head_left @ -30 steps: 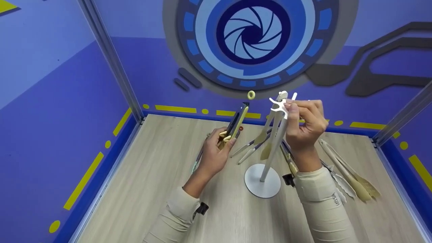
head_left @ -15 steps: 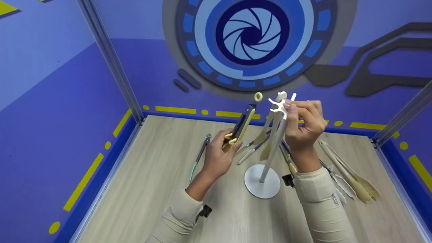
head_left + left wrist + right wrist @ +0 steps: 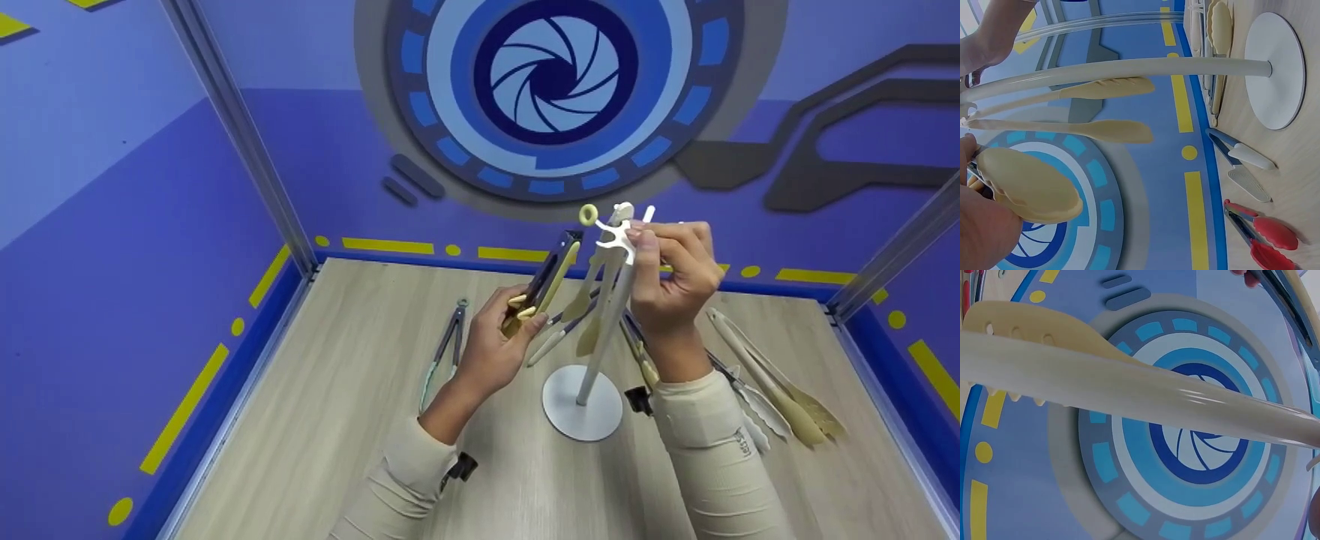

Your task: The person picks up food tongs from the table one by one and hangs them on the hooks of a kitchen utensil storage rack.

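My left hand (image 3: 491,356) grips tongs (image 3: 553,277) with dark and pale-yellow handles, their pull ring (image 3: 589,215) pointing up. That ring appears beside a prong of the white hook rack (image 3: 619,237) on the stand's pole (image 3: 609,319); whether they touch I cannot tell. My right hand (image 3: 679,270) pinches the rack at the pole's top. Beige tongs (image 3: 1120,131) hang head-down from the rack, close to the pole. In the left wrist view, the held tongs' scalloped beige head (image 3: 1030,185) sticks out past my left hand. The right wrist view shows little of my right hand.
The stand's round base (image 3: 583,403) rests on the wooden table. Around it lie grey tongs with mint tips (image 3: 442,352), large beige tongs (image 3: 780,382), white-tipped tongs (image 3: 559,341) and red-headed tongs (image 3: 1275,233). Blue panels (image 3: 315,165) enclose the back and sides.
My left hand has moved rightward with the tongs, bringing their ring from left of the rack to beside its prong. The mint-tipped tongs have come into fuller view. My right hand stays on the rack.
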{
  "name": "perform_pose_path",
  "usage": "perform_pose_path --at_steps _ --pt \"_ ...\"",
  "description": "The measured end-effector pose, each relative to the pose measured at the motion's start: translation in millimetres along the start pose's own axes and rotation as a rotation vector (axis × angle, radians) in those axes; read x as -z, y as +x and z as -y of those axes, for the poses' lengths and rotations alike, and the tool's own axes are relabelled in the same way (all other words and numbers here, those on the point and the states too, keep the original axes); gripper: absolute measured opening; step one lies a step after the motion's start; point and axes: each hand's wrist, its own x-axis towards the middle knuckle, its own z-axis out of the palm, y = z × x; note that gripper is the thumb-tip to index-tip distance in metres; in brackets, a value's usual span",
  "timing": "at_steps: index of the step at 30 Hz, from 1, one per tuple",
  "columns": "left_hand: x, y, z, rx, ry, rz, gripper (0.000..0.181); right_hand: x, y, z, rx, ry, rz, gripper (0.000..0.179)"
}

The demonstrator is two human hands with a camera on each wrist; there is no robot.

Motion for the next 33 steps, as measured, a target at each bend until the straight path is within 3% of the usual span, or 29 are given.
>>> perform_pose_path --at_steps 7,20,33 --pt "-0.7 2.8 1.6 0.024 -0.014 0.046 0.040 0 0.4 2 -0.003 -0.002 0.006 0.021" --pt "0.1 5.9 6.9 0.164 -0.099 0.227 0.042 1 1.8 0 -0.008 -0.005 0.006 0.023" --pt "-11.0 5.1 12.4 0.219 -0.144 0.268 0.038 3 0.0 -5 -0.030 -0.016 -0.005 0.023"
